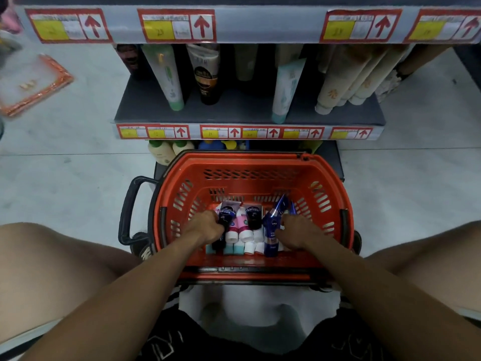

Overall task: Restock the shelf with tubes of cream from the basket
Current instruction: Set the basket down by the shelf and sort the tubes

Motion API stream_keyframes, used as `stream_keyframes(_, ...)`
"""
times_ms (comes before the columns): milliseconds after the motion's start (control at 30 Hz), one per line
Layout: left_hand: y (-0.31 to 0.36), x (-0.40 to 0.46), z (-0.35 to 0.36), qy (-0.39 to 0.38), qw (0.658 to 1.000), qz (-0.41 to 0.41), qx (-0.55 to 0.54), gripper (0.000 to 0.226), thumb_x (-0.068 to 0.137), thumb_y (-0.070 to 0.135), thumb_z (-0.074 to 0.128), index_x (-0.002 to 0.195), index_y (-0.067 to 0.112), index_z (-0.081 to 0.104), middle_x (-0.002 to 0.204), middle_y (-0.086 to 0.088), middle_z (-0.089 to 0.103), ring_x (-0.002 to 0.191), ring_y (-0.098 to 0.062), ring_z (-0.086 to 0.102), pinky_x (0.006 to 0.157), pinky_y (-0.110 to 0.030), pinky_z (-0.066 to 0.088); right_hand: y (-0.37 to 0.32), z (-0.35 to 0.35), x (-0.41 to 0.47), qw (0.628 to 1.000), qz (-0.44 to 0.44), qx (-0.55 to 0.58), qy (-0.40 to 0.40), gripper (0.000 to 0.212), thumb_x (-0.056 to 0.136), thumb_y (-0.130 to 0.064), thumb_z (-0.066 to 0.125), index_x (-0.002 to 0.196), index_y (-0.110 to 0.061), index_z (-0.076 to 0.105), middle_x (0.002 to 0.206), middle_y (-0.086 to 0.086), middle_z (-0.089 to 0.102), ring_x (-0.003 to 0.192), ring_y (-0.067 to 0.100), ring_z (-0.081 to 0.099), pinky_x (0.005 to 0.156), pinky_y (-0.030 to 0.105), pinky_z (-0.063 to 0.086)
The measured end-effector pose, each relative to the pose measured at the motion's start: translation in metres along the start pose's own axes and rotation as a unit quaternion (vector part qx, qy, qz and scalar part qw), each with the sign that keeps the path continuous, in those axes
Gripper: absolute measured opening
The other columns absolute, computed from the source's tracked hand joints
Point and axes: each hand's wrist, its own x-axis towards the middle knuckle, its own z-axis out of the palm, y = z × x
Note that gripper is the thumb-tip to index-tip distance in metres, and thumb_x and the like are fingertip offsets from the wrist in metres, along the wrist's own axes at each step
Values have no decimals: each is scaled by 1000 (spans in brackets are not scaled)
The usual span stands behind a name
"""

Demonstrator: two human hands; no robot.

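Note:
An orange basket (260,175) stands on the floor in front of me, with several cream tubes lying in its bottom. My left hand (205,226) is down inside it and grips a black tube (226,217). My right hand (299,231) grips blue tubes (273,225) at the basket's right side. Between the hands lie pink-and-white tubes (242,225) and another black tube (253,217). The dark shelf (234,110) above the basket holds upright tubes, with an open stretch at its middle.
Price labels with red arrows run along the shelf edges (247,132). Bottles (166,151) stand on the lowest level behind the basket. An orange-edged packet (33,84) lies on the floor at left. My bare knees flank the basket; its black handle (130,204) sticks out left.

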Motion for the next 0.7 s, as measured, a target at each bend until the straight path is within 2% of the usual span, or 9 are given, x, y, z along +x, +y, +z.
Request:
stream_keyframes(67,2,6,-3,-2,1000,-4,-7,43,88,35,63,124,13,70,121,-14,72,107,-31,69,90,-38,58,-2,-3,7,1000,11,-1,-4,41,96,-37,53,126,-10,60,122,17,65,107,30,64,88,37,54)
stream_keyframes(300,-8,27,4,-2,1000,-22,-11,39,90,25,62,125,10,69,125,-15,70,113,-31,67,91,-35,54,1,-4,26,1000,13,-16,-14,37,99,-38,49,119,-10,62,118,15,66,100,26,63,83,36,54)
stream_keyframes(400,-14,30,12,-18,999,-30,-5,26,88,22,62,110,10,69,113,-14,72,97,-29,69,76,-35,54,2,2,28,999,7,-25,-29,37,100,-36,48,121,-8,60,118,16,65,100,28,62,79,33,49)
stream_keyframes(500,-17,34,17,-25,999,-29,11,12,88,22,62,94,12,66,102,-14,72,87,-28,65,66,-30,45,5,10,30,999,9,-24,-40,38,100,-37,49,120,-7,62,120,18,65,105,31,62,78,32,47)
stream_keyframes(567,-20,39,21,-18,999,-35,22,19,89,26,65,100,10,66,103,-13,70,90,-29,66,70,-31,50,7,15,30,999,12,-21,-42,39,100,-37,49,121,-7,61,122,18,64,107,31,62,77,31,45)
stream_keyframes(633,-24,45,28,-15,998,-50,42,30,89,26,68,115,9,67,115,-14,70,102,-31,68,79,-33,56,8,20,32,998,16,-18,-50,41,102,-36,47,126,-6,59,128,20,61,113,32,60,83,33,46)
stream_keyframes(700,-26,48,34,-17,996,-60,70,34,91,23,69,121,6,65,124,-15,68,111,-32,67,81,-32,52,11,28,37,998,22,-12,-60,46,103,-39,47,132,-5,56,135,21,58,118,33,58,87,34,46)
